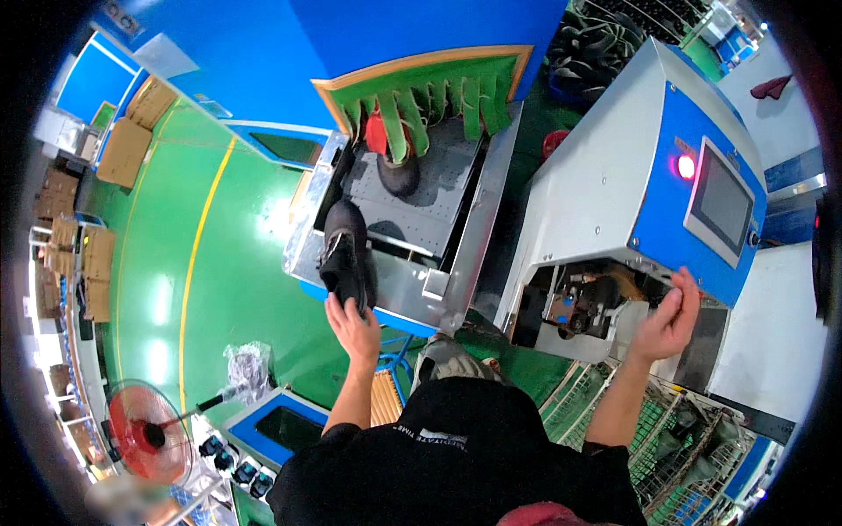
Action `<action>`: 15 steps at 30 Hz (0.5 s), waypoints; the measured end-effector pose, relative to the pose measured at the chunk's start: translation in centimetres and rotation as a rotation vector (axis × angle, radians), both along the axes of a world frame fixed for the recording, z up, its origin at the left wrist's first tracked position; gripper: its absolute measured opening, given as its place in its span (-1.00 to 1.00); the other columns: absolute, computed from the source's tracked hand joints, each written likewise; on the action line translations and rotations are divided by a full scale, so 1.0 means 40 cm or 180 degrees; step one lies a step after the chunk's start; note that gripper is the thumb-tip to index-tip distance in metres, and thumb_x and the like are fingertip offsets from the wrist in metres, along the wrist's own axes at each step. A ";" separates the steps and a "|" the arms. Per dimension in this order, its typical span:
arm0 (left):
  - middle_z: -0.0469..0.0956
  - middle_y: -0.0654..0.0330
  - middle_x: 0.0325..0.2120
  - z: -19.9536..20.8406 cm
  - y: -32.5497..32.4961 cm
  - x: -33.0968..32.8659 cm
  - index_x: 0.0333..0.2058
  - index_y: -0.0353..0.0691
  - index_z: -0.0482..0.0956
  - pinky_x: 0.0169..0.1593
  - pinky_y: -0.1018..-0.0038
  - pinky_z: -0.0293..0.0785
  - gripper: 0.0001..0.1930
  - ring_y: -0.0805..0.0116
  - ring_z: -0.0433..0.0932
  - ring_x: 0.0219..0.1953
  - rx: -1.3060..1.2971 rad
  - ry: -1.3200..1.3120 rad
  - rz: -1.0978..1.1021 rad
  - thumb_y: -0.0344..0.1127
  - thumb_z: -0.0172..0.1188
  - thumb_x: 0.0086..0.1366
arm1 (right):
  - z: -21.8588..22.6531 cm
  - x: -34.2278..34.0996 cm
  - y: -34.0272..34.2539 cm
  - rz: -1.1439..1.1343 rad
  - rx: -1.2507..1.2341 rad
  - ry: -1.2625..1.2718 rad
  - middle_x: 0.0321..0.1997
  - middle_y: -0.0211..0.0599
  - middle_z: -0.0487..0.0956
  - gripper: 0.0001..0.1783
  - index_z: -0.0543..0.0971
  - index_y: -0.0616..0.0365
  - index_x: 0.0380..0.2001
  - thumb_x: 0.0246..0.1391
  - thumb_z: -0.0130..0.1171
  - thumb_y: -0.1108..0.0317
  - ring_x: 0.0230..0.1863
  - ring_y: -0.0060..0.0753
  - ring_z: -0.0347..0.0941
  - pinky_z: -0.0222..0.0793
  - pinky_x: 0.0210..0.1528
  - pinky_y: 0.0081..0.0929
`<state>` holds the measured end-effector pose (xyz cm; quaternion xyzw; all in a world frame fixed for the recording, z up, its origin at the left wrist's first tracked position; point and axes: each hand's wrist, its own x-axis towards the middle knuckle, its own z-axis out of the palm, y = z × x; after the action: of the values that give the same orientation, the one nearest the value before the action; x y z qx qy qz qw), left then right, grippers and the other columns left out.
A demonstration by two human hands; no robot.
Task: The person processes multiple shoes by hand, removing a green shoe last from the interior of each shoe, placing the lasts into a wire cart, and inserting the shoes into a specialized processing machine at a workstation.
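My left hand (pixel 353 331) is closed on the heel end of a black shoe (pixel 345 250). The shoe's toe points away from me, over the near left corner of a perforated metal conveyor bed (pixel 421 206). Farther in, another dark shoe (pixel 399 175) with a red part stands under green strip curtains (pixel 408 123) at the mouth of a blue machine. My right hand (pixel 671 320) is raised beside the lower front of a white and blue machine (pixel 605 167). Its fingers are loosely bent and apart, with nothing seen in them.
The white and blue machine has a dark screen (pixel 721 206), a lit red button (pixel 684 166) and an open cavity with mechanical parts (pixel 583 302). Wire racks (pixel 649 430) stand at my right. A red fan (pixel 149 434) is at the lower left. Dark shoe parts (pixel 592 48) are heaped behind.
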<state>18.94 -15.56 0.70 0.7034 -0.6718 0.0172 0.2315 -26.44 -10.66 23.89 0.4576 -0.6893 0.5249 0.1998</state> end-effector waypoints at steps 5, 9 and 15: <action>0.31 -0.26 0.21 -0.091 -0.291 -0.199 0.24 -0.49 0.21 0.34 0.09 0.22 -0.27 -0.25 0.27 0.28 0.0448 0.1165 -0.0784 -0.38 0.32 0.14 | -0.051 0.000 -0.192 -0.0535 0.0294 0.2056 0.21 -0.01 0.54 -0.50 0.52 0.39 0.09 0.42 -0.31 0.28 0.30 0.03 0.39 0.19 0.33 -0.03; 0.23 -0.35 0.23 -0.311 -0.707 -0.253 0.27 -0.55 0.07 0.34 0.00 0.19 0.03 -0.33 0.17 0.31 0.1082 0.1659 0.0004 -0.09 0.49 0.02 | -0.076 -0.023 -0.191 -0.0534 0.0160 0.2165 0.23 0.07 0.50 -0.43 0.49 0.33 0.14 0.43 -0.37 0.14 0.29 0.08 0.38 0.14 0.36 0.03; 0.30 -0.24 0.14 -0.349 -0.912 -0.358 0.30 -0.47 0.07 0.14 0.03 0.46 0.31 -0.26 0.41 0.14 0.0823 0.0855 0.0828 0.32 0.56 -0.21 | -0.091 -0.011 -0.147 -0.0872 0.0579 0.2395 0.26 0.05 0.40 -0.36 0.37 0.26 0.18 0.43 -0.32 -0.10 0.30 0.12 0.33 0.23 0.33 0.14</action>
<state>4.61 -52.05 -13.25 0.8039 -0.5352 -0.1332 0.2226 -26.88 -16.55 20.24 0.5374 -0.6663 0.2263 0.4648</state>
